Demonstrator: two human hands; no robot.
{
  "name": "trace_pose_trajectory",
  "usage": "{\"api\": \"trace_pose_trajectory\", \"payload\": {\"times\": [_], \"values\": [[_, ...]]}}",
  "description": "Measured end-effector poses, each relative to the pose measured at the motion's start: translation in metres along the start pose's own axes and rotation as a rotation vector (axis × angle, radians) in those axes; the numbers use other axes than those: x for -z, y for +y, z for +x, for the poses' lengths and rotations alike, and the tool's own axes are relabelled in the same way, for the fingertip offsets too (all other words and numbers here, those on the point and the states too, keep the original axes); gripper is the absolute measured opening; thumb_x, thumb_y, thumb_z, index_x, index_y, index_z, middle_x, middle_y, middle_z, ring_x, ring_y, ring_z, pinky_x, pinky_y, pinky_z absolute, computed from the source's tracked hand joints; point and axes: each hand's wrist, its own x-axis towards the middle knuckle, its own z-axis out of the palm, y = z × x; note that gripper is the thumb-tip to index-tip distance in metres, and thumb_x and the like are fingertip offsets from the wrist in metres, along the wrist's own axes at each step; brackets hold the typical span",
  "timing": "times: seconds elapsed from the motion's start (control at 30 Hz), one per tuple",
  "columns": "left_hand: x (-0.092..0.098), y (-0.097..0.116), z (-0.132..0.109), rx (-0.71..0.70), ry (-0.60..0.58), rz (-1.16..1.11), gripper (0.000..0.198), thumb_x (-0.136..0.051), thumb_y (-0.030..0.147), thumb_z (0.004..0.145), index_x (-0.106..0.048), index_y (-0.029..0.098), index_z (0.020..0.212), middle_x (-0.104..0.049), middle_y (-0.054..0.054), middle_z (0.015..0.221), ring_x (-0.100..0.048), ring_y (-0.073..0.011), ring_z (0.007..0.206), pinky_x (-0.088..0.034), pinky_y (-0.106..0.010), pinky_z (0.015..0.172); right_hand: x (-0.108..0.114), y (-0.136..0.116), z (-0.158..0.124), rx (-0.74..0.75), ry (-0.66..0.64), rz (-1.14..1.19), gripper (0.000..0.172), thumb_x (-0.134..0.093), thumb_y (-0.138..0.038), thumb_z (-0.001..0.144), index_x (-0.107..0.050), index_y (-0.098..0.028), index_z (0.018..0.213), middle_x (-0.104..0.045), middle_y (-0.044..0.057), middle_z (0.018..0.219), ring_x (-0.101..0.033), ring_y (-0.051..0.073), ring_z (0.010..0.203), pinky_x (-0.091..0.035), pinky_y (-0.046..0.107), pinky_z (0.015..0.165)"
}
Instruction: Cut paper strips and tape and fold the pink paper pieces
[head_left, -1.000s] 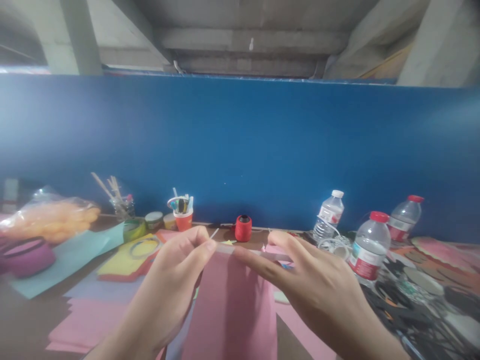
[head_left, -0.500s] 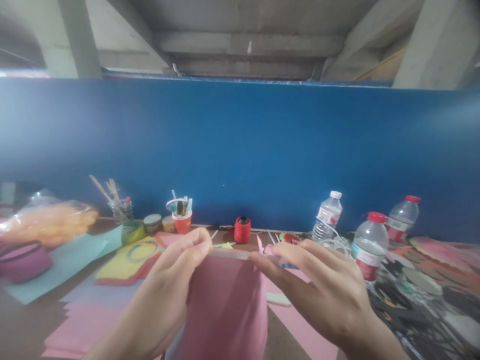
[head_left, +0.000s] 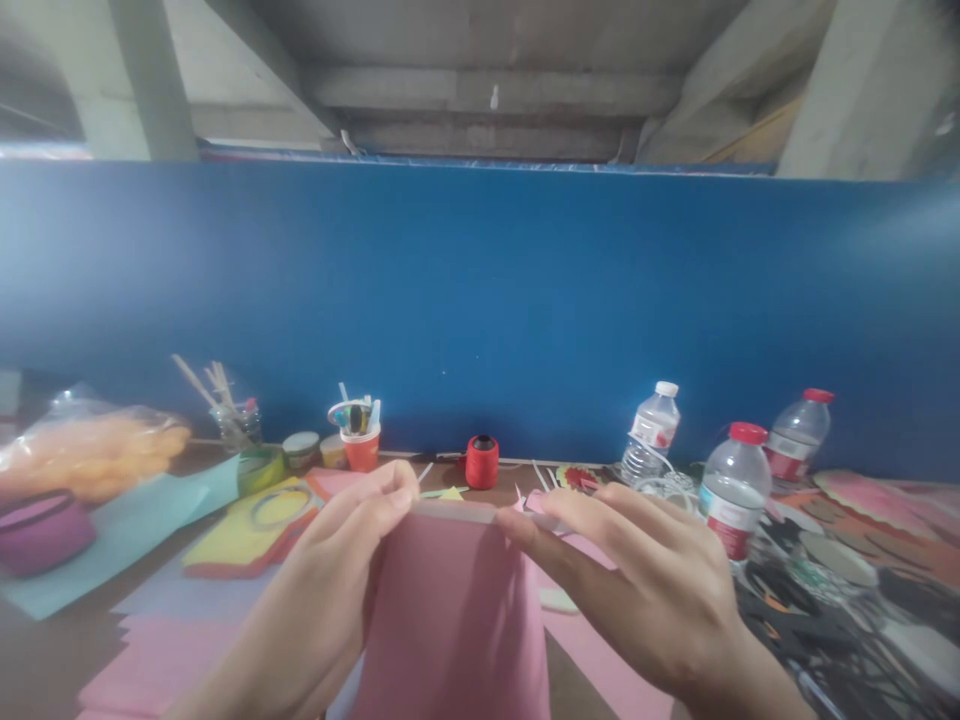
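Note:
A pink sheet (head_left: 454, 610) of paper or thin foam hangs upright between my hands, with a pale, tape-like strip (head_left: 454, 511) along its top edge. My left hand (head_left: 341, 560) is closed, pinching the sheet's upper left corner between thumb and fingers. At the strip's right end, my right hand (head_left: 637, 570) has its thumb against the top edge, the other fingers reaching over behind it. Exactly how those fingers grip is partly hidden. Small pink scraps (head_left: 534, 500) show beside the right fingertips.
Behind stand a red thread spool (head_left: 482, 463) and an orange cup (head_left: 361, 450) of tools. Plastic bottles (head_left: 735, 490) and black cutouts (head_left: 817, 620) lie to the right. Leftward are yellow sheets (head_left: 240, 530), stacked pink sheets (head_left: 157, 660), a purple roll (head_left: 45, 530) and a bagged orange bundle (head_left: 105, 450).
The hands keep nearly the same hold on the pink sheet. Its lower right side has spread slightly to the right, and the whole view has shifted a little.

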Motion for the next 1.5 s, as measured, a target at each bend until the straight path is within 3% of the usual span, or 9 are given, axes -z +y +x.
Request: {"api": "trace_pose_trajectory", "payload": {"times": [0.33,0.47,0.53,0.6,0.7,0.77,0.97,1.27,1.5], "values": [[0.002,0.001,-0.004,0.09,-0.075,-0.15,0.023,-0.063,0.032,0.069,-0.045,0.02,0.062,-0.038,0.006,0.057,-0.039,-0.0076,0.049,-0.038,-0.017,0.043,-0.002,0.002,-0.003,0.015,-0.03,0.023,0.024,-0.057,-0.019,0.084,-0.064,-0.025,0.106,-0.067,-0.001,0.086,-0.049,0.011,0.065,-0.038,0.026,0.061],[0.004,0.001,-0.004,0.119,-0.184,-0.238,0.019,-0.057,0.027,0.076,-0.045,0.019,0.064,-0.037,0.007,0.053,-0.036,-0.006,0.045,-0.036,-0.016,0.043,-0.004,0.002,-0.003,0.017,-0.004,0.005,0.022,-0.059,-0.019,0.083,-0.065,-0.025,0.104,-0.066,-0.002,0.083,-0.047,0.011,0.063,-0.036,0.026,0.058],[0.005,0.001,-0.002,0.125,-0.27,-0.305,0.013,-0.052,0.028,0.08,-0.047,0.02,0.07,-0.045,0.005,0.057,-0.044,-0.0072,0.048,-0.04,-0.018,0.047,-0.003,0.0,-0.003,0.022,-0.003,0.009,0.023,-0.059,-0.018,0.083,-0.065,-0.024,0.104,-0.067,-0.003,0.085,-0.046,0.011,0.062,-0.035,0.027,0.056],[0.006,0.001,0.002,0.111,-0.4,-0.329,0.012,-0.052,0.031,0.081,-0.049,0.02,0.079,-0.057,0.001,0.071,-0.054,-0.0117,0.058,-0.045,-0.023,0.055,-0.002,-0.001,-0.003,0.039,-0.022,0.045,0.023,-0.053,-0.017,0.086,-0.065,-0.022,0.105,-0.067,-0.002,0.089,-0.047,0.011,0.063,-0.036,0.028,0.055],[0.006,0.001,0.007,0.083,-0.53,-0.172,0.028,-0.067,0.034,0.069,-0.05,0.019,0.086,-0.063,-0.007,0.093,-0.061,-0.022,0.081,-0.047,-0.031,0.068,-0.001,-0.005,-0.001,0.069,-0.055,0.071,0.025,-0.047,-0.016,0.088,-0.065,-0.02,0.105,-0.067,-0.001,0.093,-0.049,0.012,0.065,-0.038,0.029,0.057],[0.006,0.0,0.009,0.116,-0.536,-0.044,0.032,-0.073,0.031,0.063,-0.049,0.019,0.082,-0.065,-0.007,0.094,-0.061,-0.0228,0.083,-0.045,-0.031,0.07,-0.002,-0.008,0.0,0.08,-0.052,0.051,0.023,-0.051,-0.015,0.086,-0.066,-0.02,0.104,-0.068,-0.001,0.092,-0.049,0.013,0.064,-0.039,0.03,0.058],[0.004,-0.001,0.008,0.083,-0.419,0.072,0.032,-0.068,0.022,0.07,-0.037,0.018,0.062,-0.067,-0.004,0.094,-0.059,-0.0157,0.081,-0.041,-0.027,0.071,-0.006,-0.01,-0.001,0.031,-0.002,0.053,0.017,-0.061,-0.019,0.081,-0.067,-0.021,0.098,-0.068,-0.001,0.089,-0.052,0.011,0.064,-0.041,0.028,0.059],[-0.004,0.002,0.007,0.079,-0.333,0.181,0.028,-0.074,0.025,0.063,-0.048,0.018,0.069,-0.065,0.002,0.071,-0.058,-0.0123,0.068,-0.041,-0.023,0.064,-0.008,-0.008,-0.002,0.039,0.002,0.093,0.018,-0.068,-0.016,0.074,-0.067,-0.02,0.092,-0.068,-0.003,0.084,-0.056,0.011,0.066,-0.046,0.029,0.064],[-0.001,0.004,0.003,0.178,-0.49,0.078,0.023,-0.071,0.021,0.065,-0.052,0.018,0.077,-0.069,-0.005,0.086,-0.063,-0.0171,0.075,-0.045,-0.026,0.067,0.001,0.001,-0.005,0.144,0.039,0.157,0.013,-0.056,-0.01,0.078,-0.067,-0.016,0.084,-0.068,0.003,0.085,-0.059,0.016,0.073,-0.047,0.031,0.062]]}}
